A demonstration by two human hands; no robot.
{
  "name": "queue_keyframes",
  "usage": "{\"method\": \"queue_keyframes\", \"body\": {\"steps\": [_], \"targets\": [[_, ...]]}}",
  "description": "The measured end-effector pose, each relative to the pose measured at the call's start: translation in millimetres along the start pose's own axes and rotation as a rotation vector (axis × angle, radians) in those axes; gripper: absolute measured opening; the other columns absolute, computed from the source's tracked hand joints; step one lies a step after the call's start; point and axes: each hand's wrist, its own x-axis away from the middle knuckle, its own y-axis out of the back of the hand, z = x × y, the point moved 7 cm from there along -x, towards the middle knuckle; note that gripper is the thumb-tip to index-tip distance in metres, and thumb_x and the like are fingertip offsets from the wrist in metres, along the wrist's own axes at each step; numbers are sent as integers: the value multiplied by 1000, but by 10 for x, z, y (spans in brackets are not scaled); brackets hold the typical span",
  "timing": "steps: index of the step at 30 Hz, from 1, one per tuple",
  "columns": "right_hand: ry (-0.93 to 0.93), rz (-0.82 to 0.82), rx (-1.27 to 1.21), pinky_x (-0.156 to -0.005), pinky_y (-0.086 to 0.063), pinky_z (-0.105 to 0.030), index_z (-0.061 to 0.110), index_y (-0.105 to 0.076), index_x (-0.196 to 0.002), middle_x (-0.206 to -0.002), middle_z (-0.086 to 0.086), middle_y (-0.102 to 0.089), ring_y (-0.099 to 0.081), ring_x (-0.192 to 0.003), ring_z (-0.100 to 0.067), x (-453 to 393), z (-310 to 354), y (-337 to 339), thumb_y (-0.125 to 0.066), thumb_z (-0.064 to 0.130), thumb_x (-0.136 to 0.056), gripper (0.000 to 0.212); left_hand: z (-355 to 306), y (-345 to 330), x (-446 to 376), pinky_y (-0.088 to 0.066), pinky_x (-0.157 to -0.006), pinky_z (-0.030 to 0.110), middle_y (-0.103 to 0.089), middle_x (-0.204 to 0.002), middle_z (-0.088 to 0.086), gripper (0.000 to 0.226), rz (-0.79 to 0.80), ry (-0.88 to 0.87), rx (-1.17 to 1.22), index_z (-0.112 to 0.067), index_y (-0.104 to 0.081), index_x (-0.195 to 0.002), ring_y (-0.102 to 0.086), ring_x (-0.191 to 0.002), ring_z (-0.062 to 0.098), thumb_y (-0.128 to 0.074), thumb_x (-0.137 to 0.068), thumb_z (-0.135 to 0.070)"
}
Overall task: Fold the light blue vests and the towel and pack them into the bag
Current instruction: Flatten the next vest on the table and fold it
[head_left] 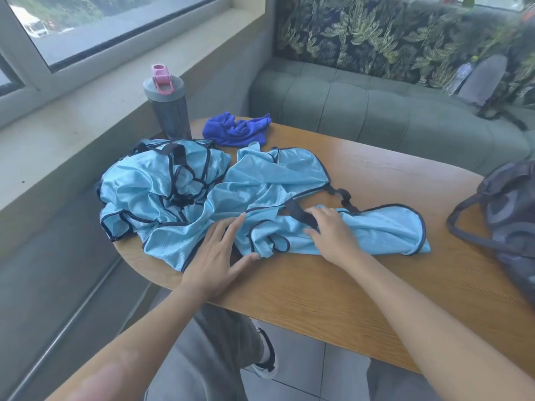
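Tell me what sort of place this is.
Probably a café or lounge seating nook: a tufted green bench with leaf-print backrest, a wooden table, and a large window alongside.

Crumpled vests [278,180]; bunched towel [237,131]; bag [503,215]

We reach both bare arms forward; our left hand [215,256] lies flat, fingers spread, our right hand [330,233] palm-down, fingers loosely bent.
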Motion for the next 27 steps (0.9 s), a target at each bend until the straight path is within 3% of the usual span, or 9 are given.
{"method": "queue_keyframes", "body": {"steps": [3, 5, 10, 13, 15, 18, 21, 25, 27], "targets": [[54, -63, 14, -73, -39, -34, 17, -57, -105, -91, 11, -50, -48, -95, -17, 135, -94, 191, -60, 31, -101, 14, -27, 22, -3, -35, -117, 36, -33, -153, -8, 88, 26, -15, 23, -32, -16, -162, -36, -141, 14, -40, -92, -78], [22, -82, -3, -66, -39, -36, 16, -53, -90, -81, 7, -51, -48, -83, -17, 218, -254, 401, -59, 30, -101, 19, -55, 25, 1, -37, -115, 37, -30, -156, -10, 92, 65, -32, 25, -35, -10, -163, -36, -142, 14, -44, -90, -80], [-36, -158, -9, -62, -37, -33, 19, -62, -89, -77, 0, -59, -52, -73, -21, 484, -760, 1088, -67, 23, -96, 9, -142, -24, 17, -42, -111, 35, -35, -152, -12, 101, 137, -66, -89, -38, 0, -162, -37, -139, 13, -55, -87, -77], [-104, -202, 91, -68, -33, -35, 15, -65, -93, -84, -1, -60, -50, -80, -22, 601, -1126, 1449, -68, 18, -95, 5, -371, -88, -8, -47, -105, 39, -38, -149, -12, 90, 137, -117, -86, -38, -11, -161, -41, -136, 12, -63, -90, -58], [-200, -250, 176, -75, -39, -37, 11, -68, -99, -95, -8, -66, -53, -89, -26, 637, -1457, 1646, -68, 15, -95, 6, -629, -172, 5, -47, -105, 39, -39, -149, -11, 82, 180, -187, -26, -36, -19, -160, -44, -135, 13, -65, -92, -45], [-403, -291, 236, -93, -44, -46, 8, -65, -118, -120, -19, -63, -51, -112, -38, 775, -1850, 1763, -59, -1, -89, 31, -1025, -315, 47, -41, -111, 30, -39, -152, -11, 67, 251, -311, 112, -31, -31, -157, -46, -136, 11, -63, -97, -34], [-361, -350, 298, -105, -39, -49, 4, -57, -130, -129, -21, -56, -44, -121, -41, 907, -1699, 1656, -56, -9, -79, 53, -1236, -275, 32, -40, -107, 22, -49, -143, -10, 51, 181, -341, 148, -27, -46, -148, -51, -130, 9, -62, -100, -25], [-245, -325, 56, -92, -44, -37, 16, -65, -110, -105, -1, -63, -57, -107, -26, 1102, -1067, 1274, -61, 24, -95, 18, -1022, -46, 2, -39, -99, 26, -59, -124, -5, 40, -44, -77, 129, -20, -56, -137, -53, -118, 19, -65, -98, -23], [-287, -217, -51, -85, -45, -32, 26, -62, -105, -99, 12, -59, -55, -98, -12, 1227, -793, 973, -61, 52, -93, 29, -748, -6, -5, -40, -97, 34, -59, -118, -3, 45, -98, 162, 70, -15, -54, -134, -53, -114, 24, -67, -95, -36]]}}
